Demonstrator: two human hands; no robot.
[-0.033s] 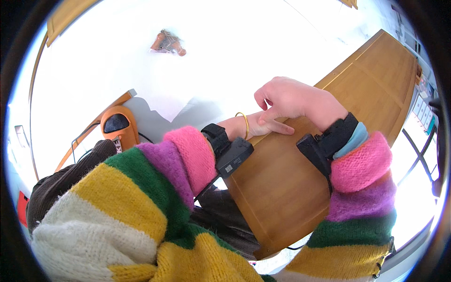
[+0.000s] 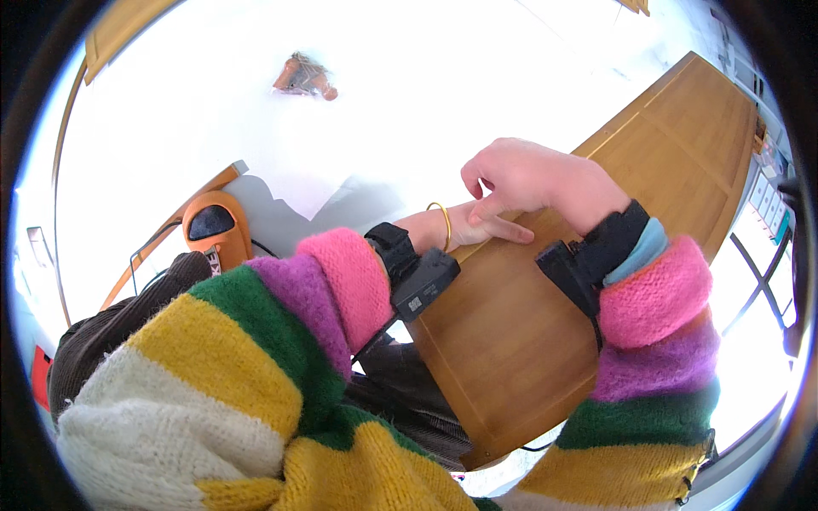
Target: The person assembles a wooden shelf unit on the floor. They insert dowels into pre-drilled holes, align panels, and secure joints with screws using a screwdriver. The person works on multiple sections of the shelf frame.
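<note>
My left hand (image 2: 482, 228) lies over the edge of a brown wooden board (image 2: 511, 332). A yellow bangle (image 2: 446, 226) circles its wrist, and one finger stretches out to the right. My right hand (image 2: 532, 179) comes across from the right and rests on the left one. Its fingers bend down and around the far side of the left hand, with the thumb side pressed against it. Part of the left hand is hidden beneath. No object shows in either hand. Black devices (image 2: 426, 284) are strapped at both wrists, the right one (image 2: 575, 272) close above the board.
An orange rounded object (image 2: 230, 243) with a dark oval stands at the left beside a wooden bar (image 2: 226, 177). A small brown object (image 2: 305, 77) lies on the overbright white surface (image 2: 409, 94) beyond my hands. Shelving with boxes (image 2: 767, 200) is at the far right.
</note>
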